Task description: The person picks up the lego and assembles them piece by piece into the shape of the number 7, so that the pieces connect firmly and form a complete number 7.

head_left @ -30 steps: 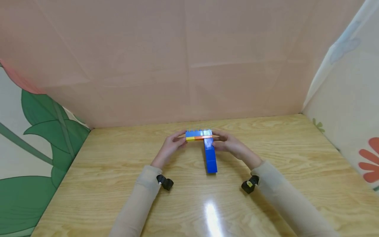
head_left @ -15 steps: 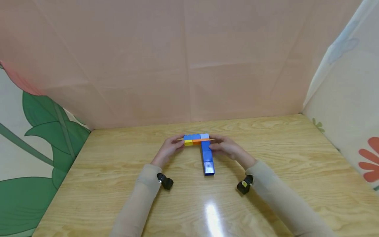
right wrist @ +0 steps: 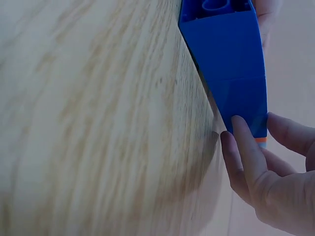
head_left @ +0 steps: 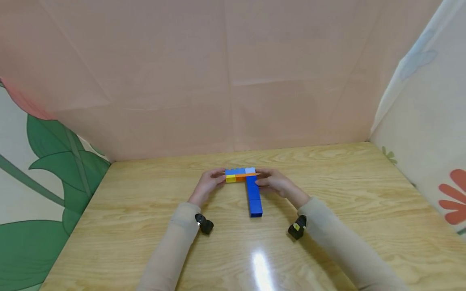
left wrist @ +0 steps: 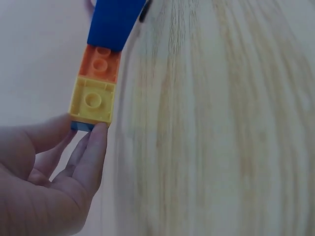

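A structure of joined toy bricks lies between both hands in the head view. Its back row has blue bricks [head_left: 234, 171] and a pale-looking brick [head_left: 250, 170] on top, over a yellow brick [head_left: 231, 178] and an orange brick [head_left: 240, 178]. From the right end, a column of dark blue bricks [head_left: 253, 194] points toward the person. My left hand [head_left: 205, 188] pinches the yellow end; the left wrist view shows that brick's hollow underside [left wrist: 93, 100]. My right hand [head_left: 282, 186] grips the right end, with fingertips [right wrist: 238, 123] against the blue side in the right wrist view.
The wooden table [head_left: 145, 226] ends at a pinkish cloth backdrop [head_left: 233, 101]. Printed side panels show green leaves [head_left: 54, 169] on the left and a red flower [head_left: 453, 196] on the right. Small black wrist cameras [head_left: 204, 224] sit by the sleeves.
The brick structure has shifted slightly left and toward the person and tilted a little, both hands still holding it. The right forearm has moved inward to the left.
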Action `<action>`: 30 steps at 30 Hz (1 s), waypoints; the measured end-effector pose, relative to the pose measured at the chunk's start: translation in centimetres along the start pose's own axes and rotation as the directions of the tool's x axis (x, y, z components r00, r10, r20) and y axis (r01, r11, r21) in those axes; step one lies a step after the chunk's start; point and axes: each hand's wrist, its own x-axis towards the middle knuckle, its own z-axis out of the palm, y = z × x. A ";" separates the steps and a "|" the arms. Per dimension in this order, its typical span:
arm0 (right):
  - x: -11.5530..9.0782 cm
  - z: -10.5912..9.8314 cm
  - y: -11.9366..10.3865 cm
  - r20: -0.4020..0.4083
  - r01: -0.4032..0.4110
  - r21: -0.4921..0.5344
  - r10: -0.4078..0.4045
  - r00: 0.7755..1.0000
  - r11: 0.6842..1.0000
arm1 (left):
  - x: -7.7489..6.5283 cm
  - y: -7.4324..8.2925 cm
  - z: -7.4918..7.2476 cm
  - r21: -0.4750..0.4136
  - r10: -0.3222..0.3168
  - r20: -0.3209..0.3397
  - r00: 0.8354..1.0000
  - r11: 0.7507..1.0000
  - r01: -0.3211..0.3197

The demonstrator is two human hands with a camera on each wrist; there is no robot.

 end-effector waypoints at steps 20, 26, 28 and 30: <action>0.4 0.0 0.0 -0.028 -0.021 0.001 0.021 0.999 1.000 | 0.2 -0.5 -0.3 0.006 -0.023 0.008 1.000 1.000 0.023; 0.4 -0.2 0.2 -0.007 -0.018 0.009 0.018 1.000 1.000 | 0.3 -0.7 -0.6 0.024 -0.016 0.032 0.999 1.000 0.015; 0.4 -0.1 0.3 -0.011 -0.020 0.027 0.020 1.000 0.999 | 0.2 -0.7 -0.7 0.048 0.002 0.023 1.000 0.999 -0.003; 0.3 -0.2 0.4 -0.028 -0.003 0.025 0.004 1.000 1.000 | 0.0 -0.7 -0.9 0.086 0.041 -0.002 0.999 0.995 -0.040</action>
